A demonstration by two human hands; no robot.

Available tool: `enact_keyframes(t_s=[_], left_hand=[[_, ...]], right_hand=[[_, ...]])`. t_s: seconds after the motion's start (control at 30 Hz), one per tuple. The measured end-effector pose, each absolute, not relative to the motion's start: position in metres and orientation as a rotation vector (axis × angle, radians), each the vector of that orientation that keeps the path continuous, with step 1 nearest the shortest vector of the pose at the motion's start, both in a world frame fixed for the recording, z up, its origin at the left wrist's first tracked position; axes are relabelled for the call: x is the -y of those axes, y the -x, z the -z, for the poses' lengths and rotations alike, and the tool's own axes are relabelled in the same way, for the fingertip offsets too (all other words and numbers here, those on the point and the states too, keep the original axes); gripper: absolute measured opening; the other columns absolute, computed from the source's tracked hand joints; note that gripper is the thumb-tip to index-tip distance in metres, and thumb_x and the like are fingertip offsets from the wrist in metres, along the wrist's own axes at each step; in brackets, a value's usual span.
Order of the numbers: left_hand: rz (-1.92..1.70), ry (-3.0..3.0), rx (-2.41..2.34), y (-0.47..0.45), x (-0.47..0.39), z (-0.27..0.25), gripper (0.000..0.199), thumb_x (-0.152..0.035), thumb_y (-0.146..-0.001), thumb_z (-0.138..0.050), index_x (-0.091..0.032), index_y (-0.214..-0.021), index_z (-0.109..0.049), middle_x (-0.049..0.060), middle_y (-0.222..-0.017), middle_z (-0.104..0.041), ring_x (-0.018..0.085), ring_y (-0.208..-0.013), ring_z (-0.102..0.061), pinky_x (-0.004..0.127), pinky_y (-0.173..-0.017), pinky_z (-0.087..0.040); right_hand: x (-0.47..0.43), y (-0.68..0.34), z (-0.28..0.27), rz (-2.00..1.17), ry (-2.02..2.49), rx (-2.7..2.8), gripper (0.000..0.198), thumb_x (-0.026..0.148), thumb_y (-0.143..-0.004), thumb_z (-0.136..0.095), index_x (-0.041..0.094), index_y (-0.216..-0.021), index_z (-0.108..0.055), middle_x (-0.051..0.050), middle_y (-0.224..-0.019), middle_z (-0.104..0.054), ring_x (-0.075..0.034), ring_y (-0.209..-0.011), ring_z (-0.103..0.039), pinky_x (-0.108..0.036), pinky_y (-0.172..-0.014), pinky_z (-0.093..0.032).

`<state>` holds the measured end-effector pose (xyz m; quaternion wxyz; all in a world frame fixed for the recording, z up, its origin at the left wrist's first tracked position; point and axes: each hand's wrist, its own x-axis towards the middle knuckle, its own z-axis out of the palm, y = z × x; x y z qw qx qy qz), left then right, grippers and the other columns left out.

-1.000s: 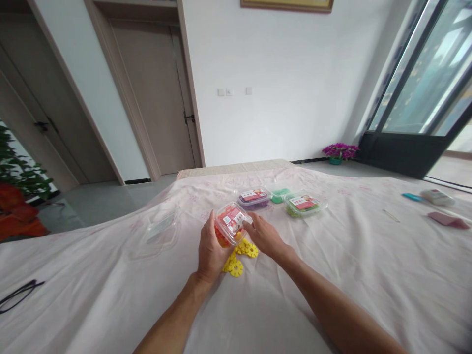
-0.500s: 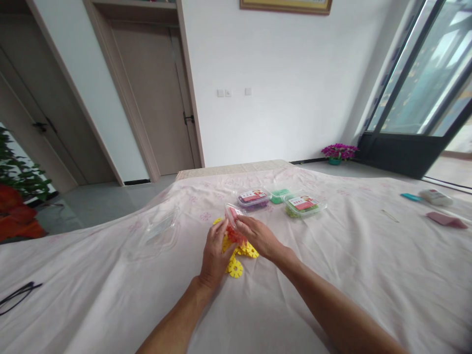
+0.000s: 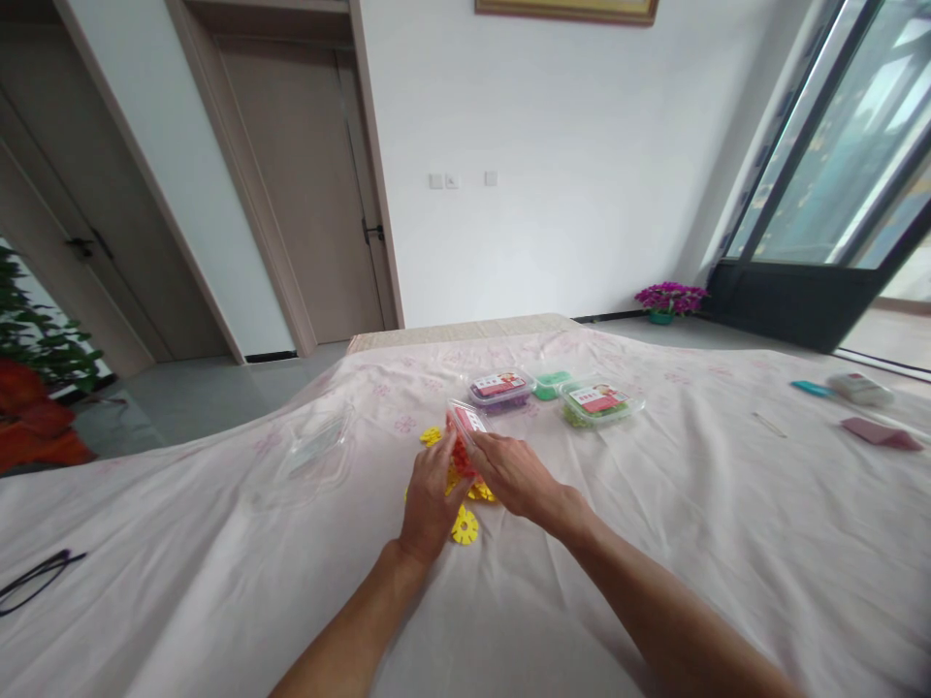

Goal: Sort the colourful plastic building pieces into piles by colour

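1. Labelled tub: located at the centre of the work area, above the cloth-covered table. It is tilted, printed label uppermost and facing away toward 1 o'clock. Red pieces show just below the label; whether the lid is fully seated cannot be told.
2. Left hand: clamped on the tub at its 8 o'clock side, fingers along the edge, thumb on the near side.
3. Right hand: in contact at the tub's 4 o'clock side, fingers over the label face. Its thumb is hidden; the firmness of its grip cannot be told.
4. Step in hand (judgement): two-handed manipulation of the tilted tub at its lid edge.
5. Next move (judgement): calls for a steady left-hand hold and controlled right-hand pressure, since loose pieces could spill.
6. Adjacent parts: yellow discs lie at 6 o'clock, with more beneath the hands and at 9 o'clock.
7. Outer parts: purple-filled container at 1 o'clock; green-filled container at 2 o'clock; lime-filled container nearer 3 o'clock; clear plastic tray at 9 o'clock.
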<state>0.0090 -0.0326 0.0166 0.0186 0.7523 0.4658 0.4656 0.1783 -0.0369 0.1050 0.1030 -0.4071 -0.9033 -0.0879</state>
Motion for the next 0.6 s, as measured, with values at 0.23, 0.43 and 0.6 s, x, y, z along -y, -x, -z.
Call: enact_keyframes(t_s=[0.23,0.43,0.6], left_hand=[[-1.460,-2.294,-1.465,-0.018,0.039,-0.021,0.061,-0.032,-0.092,-0.057,-0.020,-0.148,-0.039,0.015,-0.145,-0.052,0.027,-0.129,-0.050,0.047,-0.110,-0.039],[-1.490,-1.829,-1.367,-0.013,0.035,-0.029,0.052,-0.042,-0.093,-0.052,-0.020,-0.140,-0.051,0.013,-0.143,-0.054,0.026,-0.134,-0.047,0.047,-0.115,-0.034],[-1.443,-1.362,-1.210,-0.015,0.032,-0.036,0.058,-0.052,-0.092,-0.053,-0.024,-0.142,-0.047,0.011,-0.142,-0.055,0.024,-0.132,-0.051,0.038,-0.108,-0.044]], right_hand=[[0.030,-0.185,-0.105,0.273,1.278,2.650,0.017,0.018,-0.097,-0.045,0.014,-0.100,-0.061,-0.012,-0.095,-0.068,-0.019,-0.073,-0.063,-0.027,-0.056,-0.034],[0.030,-0.175,-0.103,0.216,1.453,2.488,0.024,0.023,-0.103,-0.038,0.018,-0.091,-0.058,-0.007,-0.081,-0.070,-0.017,-0.064,-0.065,-0.026,-0.053,-0.032],[0.034,-0.168,-0.097,0.277,1.366,2.558,0.018,0.016,-0.100,-0.042,0.017,-0.094,-0.058,-0.008,-0.086,-0.071,-0.018,-0.070,-0.067,-0.026,-0.055,-0.036]])
